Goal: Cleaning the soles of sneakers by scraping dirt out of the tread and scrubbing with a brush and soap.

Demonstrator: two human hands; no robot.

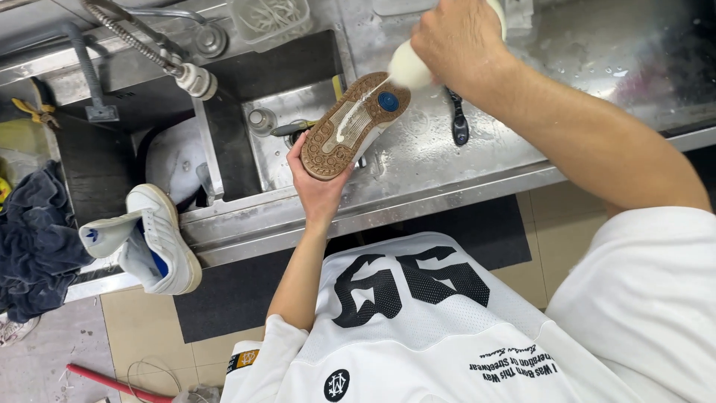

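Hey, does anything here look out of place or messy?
A white sneaker sits tilted on the sink's front edge, partly overhanging the floor. White cleaner streaks the upturned sole from the bottle; suds spot the steel counter.

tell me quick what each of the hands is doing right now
Left hand: closed on the toe end of the shoe, sole up over the sink.
Right hand: closed on a white squeeze bottle, nozzle at the sole.
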